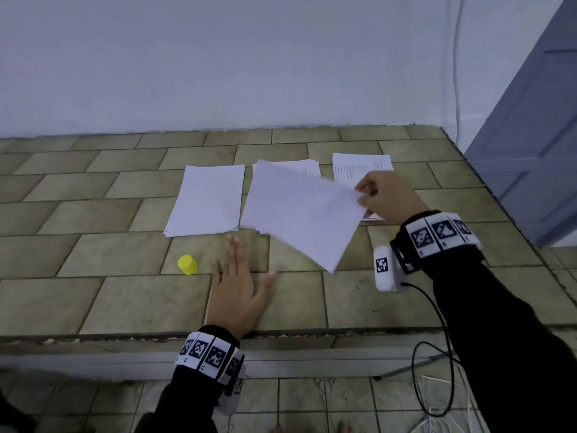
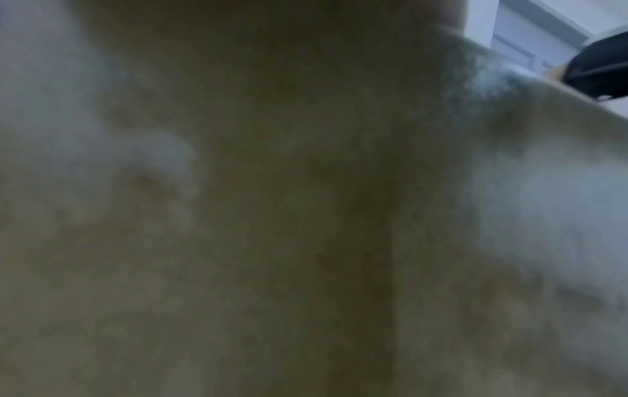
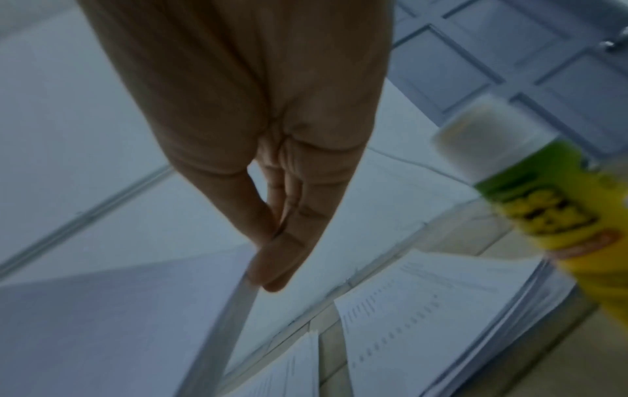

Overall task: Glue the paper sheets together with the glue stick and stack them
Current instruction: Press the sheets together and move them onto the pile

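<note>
Pinching a sheet (image 1: 304,210) by its three-o'clock edge between right fingers (image 3: 271,266) for stacking, left fingers (image 1: 232,254) spread flat on the surface (image 1: 93,214).

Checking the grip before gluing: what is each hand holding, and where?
The right hand pinches a paper sheet at its edge and also holds the glue stick. The left hand holds nothing.

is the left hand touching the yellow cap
Apart. The head view shows the left hand flat on the tiles, with bare tile between it and the yellow cap.
</note>
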### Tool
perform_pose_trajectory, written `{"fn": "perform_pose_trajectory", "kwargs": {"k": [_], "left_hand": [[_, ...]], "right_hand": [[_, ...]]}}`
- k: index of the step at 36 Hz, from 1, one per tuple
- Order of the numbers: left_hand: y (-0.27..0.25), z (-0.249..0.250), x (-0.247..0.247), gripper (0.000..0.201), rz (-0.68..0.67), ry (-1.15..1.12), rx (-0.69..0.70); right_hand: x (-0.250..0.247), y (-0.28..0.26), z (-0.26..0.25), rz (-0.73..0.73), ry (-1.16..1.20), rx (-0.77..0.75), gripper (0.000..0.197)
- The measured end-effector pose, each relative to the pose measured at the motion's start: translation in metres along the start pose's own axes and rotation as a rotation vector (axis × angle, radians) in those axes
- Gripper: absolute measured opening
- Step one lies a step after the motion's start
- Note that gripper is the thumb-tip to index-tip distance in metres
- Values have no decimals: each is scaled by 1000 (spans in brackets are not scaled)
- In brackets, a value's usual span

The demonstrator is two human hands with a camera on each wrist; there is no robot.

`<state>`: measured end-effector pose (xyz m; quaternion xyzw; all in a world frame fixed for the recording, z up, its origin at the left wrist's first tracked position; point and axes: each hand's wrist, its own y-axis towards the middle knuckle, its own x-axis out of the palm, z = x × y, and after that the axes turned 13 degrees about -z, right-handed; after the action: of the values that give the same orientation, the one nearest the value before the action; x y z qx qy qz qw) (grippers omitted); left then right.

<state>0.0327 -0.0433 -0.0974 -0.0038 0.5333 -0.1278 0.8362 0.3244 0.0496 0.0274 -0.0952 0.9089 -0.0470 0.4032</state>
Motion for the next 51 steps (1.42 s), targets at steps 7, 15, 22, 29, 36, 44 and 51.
{"fn": "perform_pose_trajectory", "kwargs": {"k": [7,15,22,29,36,44,51], "left_hand": [[1,0,0,95,0,31,3],[1,0,0,98,-17,42,-8],[1,1,-1,102,-23,38,-23],[2,0,-1,103,-23,65,-26],[2,1,-1,97,-25,58,-32],[2,0,-1,97,-24,68,-36],[3,-1,0,96,-12,73,-39]], "right_hand": [[14,31,-11,98,375,103,17],[45,51,-16,-7,364,219,14],[59,50,-20,-47,315,241,29],[66,51,-16,-84,175,204,16],[75,54,-22,-132,-137,186,22],[82,56,-21,-210,-337,192,25],[81,45,-17,-86,-325,115,18]]}}
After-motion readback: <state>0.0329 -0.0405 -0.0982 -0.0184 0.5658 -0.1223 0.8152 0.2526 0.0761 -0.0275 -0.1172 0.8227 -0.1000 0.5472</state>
